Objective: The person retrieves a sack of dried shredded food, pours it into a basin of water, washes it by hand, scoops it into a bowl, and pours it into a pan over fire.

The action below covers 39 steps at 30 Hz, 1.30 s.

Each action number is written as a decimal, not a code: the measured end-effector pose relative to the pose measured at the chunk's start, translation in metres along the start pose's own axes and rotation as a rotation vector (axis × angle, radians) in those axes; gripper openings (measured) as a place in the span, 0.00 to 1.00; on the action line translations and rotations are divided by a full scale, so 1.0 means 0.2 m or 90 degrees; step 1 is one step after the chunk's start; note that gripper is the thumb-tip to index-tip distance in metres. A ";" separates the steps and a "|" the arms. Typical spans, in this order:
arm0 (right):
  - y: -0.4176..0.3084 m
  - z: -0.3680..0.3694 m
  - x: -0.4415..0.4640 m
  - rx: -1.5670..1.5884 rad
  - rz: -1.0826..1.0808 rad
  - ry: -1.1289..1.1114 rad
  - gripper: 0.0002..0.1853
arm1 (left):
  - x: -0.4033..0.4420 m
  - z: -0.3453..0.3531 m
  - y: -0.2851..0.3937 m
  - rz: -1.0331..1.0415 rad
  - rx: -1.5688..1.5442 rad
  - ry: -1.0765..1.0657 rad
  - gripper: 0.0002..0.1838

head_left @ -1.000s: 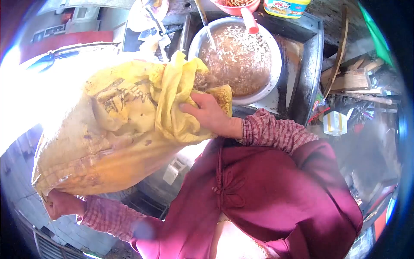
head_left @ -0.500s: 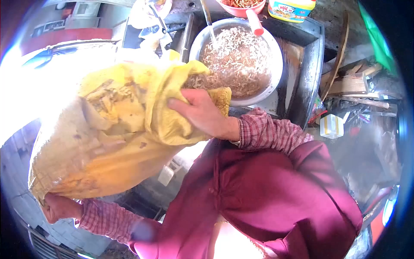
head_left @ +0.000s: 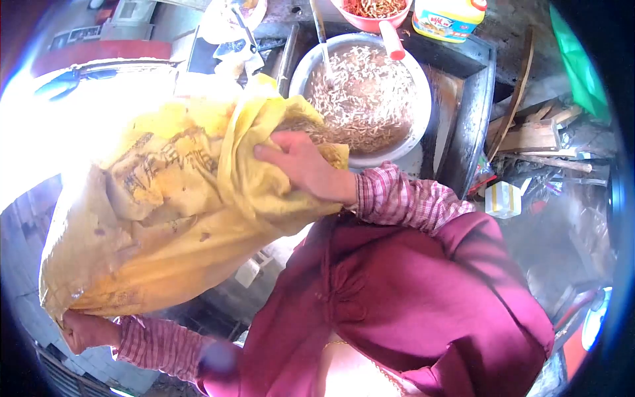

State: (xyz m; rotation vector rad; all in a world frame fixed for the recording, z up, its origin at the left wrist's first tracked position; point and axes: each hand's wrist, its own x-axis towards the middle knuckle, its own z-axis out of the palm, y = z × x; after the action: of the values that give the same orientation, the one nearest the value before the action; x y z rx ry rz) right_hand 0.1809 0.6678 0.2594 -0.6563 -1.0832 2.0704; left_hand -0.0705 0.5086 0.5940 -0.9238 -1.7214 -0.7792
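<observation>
A large yellow woven sack [head_left: 178, 231] with printed marks lies tilted across the left side, its rolled mouth over the near-left rim of a metal basin [head_left: 426, 106]. My right hand [head_left: 307, 165] grips the cloth at the sack's mouth, thumb on the outside. Down at the lower left, my left hand [head_left: 89, 332] is closed around the sack's bottom corner. Small pale and brown slivers [head_left: 360, 89] fill the basin, and similar brown bits show inside the sack's mouth. A long-handled tool [head_left: 320, 26] stands in the basin, its lower end hidden.
The basin rests in a dark square frame [head_left: 481, 92]. Behind it are a red scoop [head_left: 393, 41] with reddish-brown bits and a yellow-capped bottle [head_left: 448, 20]. Wood pieces [head_left: 529, 137] and a small white-yellow box [head_left: 503, 200] lie to the right. Glare washes out the left.
The sack's mouth has shifted slightly left and my right hand with it. My left hand and the bottom corner are a little lower. More pale slivers show across the basin.
</observation>
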 end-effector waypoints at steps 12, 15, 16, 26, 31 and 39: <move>-0.16 0.17 0.03 -0.041 -0.073 -0.018 0.12 | 0.00 -0.05 -0.07 -0.014 -0.058 0.040 0.08; -0.09 0.15 -0.02 -0.093 -0.127 0.001 0.13 | 0.00 -0.04 -0.08 0.000 -0.032 0.047 0.09; -0.12 0.11 -0.02 -0.084 -0.120 -0.043 0.13 | 0.00 -0.05 -0.09 -0.001 -0.015 0.050 0.09; -0.07 0.09 0.08 0.069 -0.042 -0.035 0.14 | -0.07 -0.08 -0.06 -0.085 0.009 0.011 0.10; -0.16 0.29 0.02 0.031 -0.105 -0.135 0.13 | -0.15 -0.10 -0.13 -0.153 -0.004 -0.079 0.11; 0.09 0.37 0.16 -0.003 -0.089 -0.104 0.14 | -0.49 -0.07 -0.24 0.102 -0.068 -0.453 0.16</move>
State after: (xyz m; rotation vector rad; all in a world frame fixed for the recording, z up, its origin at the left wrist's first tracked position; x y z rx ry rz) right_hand 0.1028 0.6494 0.2796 -0.4063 -1.1904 2.0271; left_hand -0.0837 0.4517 0.5018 -1.5179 -2.1804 -0.4568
